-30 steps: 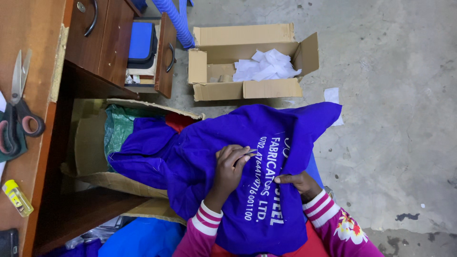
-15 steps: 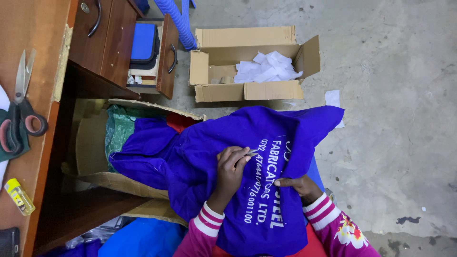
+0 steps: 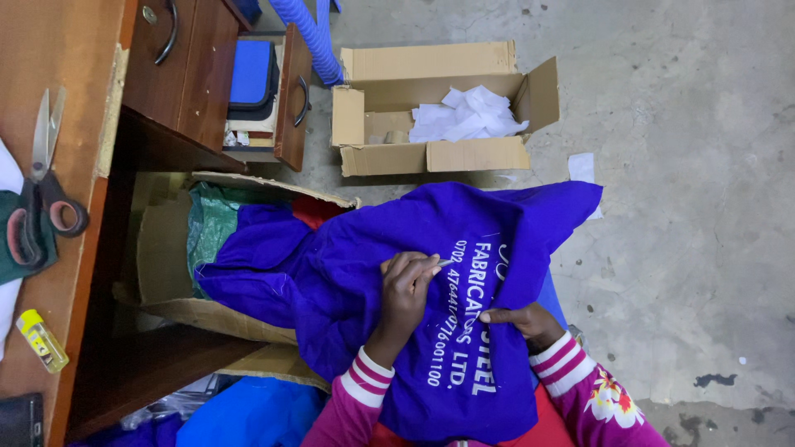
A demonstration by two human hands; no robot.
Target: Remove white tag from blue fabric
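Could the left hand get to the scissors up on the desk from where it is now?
Probably yes. The scissors lie uncovered on the wooden desk, nothing above them. But the left hand is pinching a small tool on the purple garment, so it isn't free.

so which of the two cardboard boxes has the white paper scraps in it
The open cardboard box on the concrete floor, beside the open drawer, holds white scraps. The cardboard box under the desk holds green and purple fabric.

Scissors (image 3: 37, 194) on desk (image 3: 70, 50)
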